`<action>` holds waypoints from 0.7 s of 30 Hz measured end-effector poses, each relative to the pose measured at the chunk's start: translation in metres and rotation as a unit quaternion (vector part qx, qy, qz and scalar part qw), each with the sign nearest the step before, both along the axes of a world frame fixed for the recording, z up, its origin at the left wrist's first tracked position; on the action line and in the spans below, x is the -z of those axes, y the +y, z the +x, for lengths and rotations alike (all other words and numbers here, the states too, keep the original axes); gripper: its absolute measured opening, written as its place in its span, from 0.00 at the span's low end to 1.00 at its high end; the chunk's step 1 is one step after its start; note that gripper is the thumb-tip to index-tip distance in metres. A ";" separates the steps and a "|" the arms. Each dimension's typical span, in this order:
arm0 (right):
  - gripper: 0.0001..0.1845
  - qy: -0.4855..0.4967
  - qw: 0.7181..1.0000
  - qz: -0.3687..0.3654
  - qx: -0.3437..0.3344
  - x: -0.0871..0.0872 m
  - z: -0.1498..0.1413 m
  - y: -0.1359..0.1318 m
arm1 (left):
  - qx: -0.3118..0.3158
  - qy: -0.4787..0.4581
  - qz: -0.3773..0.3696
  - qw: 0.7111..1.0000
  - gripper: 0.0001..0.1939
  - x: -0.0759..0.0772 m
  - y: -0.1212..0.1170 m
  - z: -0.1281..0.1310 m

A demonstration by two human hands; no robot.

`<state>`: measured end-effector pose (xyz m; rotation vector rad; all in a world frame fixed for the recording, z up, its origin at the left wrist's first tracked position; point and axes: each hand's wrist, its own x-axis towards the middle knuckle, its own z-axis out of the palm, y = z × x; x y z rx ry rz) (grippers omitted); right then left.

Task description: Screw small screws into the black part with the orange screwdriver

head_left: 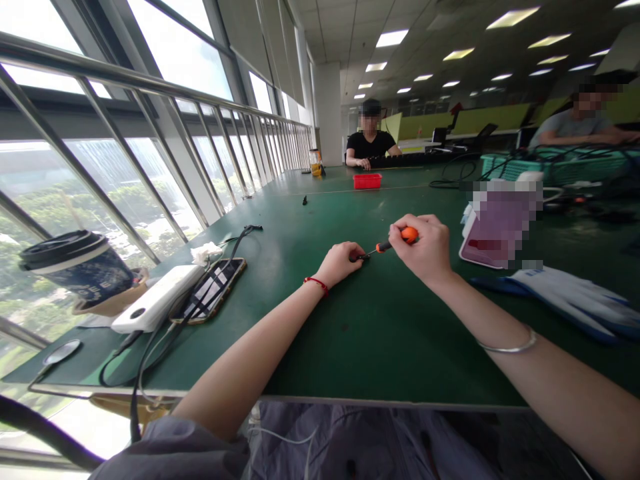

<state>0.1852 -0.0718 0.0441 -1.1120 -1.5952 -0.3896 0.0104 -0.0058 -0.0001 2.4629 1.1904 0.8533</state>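
My right hand (425, 243) is wrapped round a screwdriver (384, 246) with an orange and black handle. Its thin metal shaft points left and down. The tip meets a small black part (361, 257) close to the green tabletop (320, 333). Fingers of my left hand (340, 262) pinch that part and hold it low at the table; its exact kind is too small to make out. A red cord bracelet circles my left wrist, and a silver bangle sits on my right forearm.
To the left are a lidded cup (87, 270), a white power bank (157, 297), a phone (210, 290) and cables. A propped phone (500, 227) and gloves (575, 293) lie right. Further off are a red tray (367, 181), a green basket (560, 170) and two people.
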 end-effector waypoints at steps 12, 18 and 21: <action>0.10 0.001 1.000 0.004 0.003 0.000 0.000 -0.001 | 0.001 -0.022 -0.014 1.000 0.09 0.001 -0.001 0.001; 0.10 -0.004 1.000 0.007 0.005 0.000 0.000 0.000 | 0.001 -0.032 -0.015 0.999 0.09 0.000 -0.002 0.002; 0.10 0.000 1.000 0.016 0.010 0.000 0.001 0.000 | -0.005 -0.029 -0.018 0.999 0.09 0.000 -0.003 0.003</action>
